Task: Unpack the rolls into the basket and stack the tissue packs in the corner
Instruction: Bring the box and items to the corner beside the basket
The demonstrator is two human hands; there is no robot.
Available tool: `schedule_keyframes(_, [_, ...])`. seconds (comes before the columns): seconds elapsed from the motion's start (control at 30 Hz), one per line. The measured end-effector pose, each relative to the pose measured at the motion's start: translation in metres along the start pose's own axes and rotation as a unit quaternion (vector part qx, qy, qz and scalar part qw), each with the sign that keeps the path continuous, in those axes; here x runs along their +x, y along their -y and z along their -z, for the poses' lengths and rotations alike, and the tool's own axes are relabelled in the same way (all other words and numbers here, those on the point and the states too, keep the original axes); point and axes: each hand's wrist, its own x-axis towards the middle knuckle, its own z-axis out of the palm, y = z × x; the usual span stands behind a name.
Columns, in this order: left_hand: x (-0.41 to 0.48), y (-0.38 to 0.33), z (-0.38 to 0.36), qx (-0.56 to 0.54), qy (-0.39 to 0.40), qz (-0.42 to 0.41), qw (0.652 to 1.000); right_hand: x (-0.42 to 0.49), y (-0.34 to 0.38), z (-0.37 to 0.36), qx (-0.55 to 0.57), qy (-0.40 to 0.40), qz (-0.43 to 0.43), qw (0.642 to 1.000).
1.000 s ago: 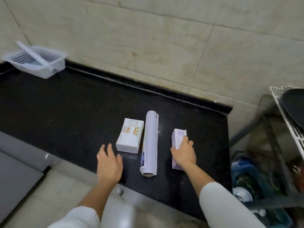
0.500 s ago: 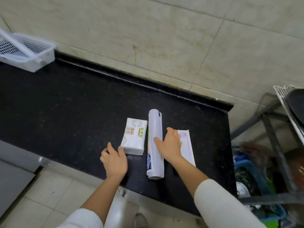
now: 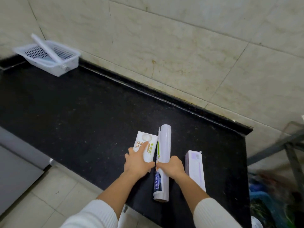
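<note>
A long white wrapped roll point(image 3: 163, 150) lies on the black counter point(image 3: 82, 116), pointing away from me. My right hand point(image 3: 172, 166) is closed around its middle. Left of it lies a white tissue pack point(image 3: 146, 143) with orange and green print; my left hand point(image 3: 137, 159) rests on its near end, fingers over the top. A pale purple box point(image 3: 195, 168) lies right of the roll, untouched. A white perforated basket point(image 3: 54, 60) stands far left against the wall with a white roll point(image 3: 46, 47) leaning in it.
The tiled wall point(image 3: 181, 46) runs behind the counter. The counter ends on the right near a metal rack point(image 3: 289, 145) with cluttered bags below. A grey cabinet point(image 3: 14, 175) and tiled floor point(image 3: 54, 199) lie below the near edge.
My right hand left the purple box and closed around the roll. My left hand slid forward onto the tissue pack. The purple box has turned onto another side.
</note>
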Motion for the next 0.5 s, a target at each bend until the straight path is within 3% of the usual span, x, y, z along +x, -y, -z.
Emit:
schedule_keyframes(0.2, [0.016, 0.016, 0.042, -0.101, -0.057, 0.039, 0.993, 0.017, 0.041, -0.010, 0.149, 0.079, -0.019, 0.986])
schedule_keyframes(0.5, [0.046, 0.138, 0.195, -0.150, -0.189, 0.118, 0.963, 0.019, 0.194, -0.131, 0.151, 0.214, 0.060, 0.963])
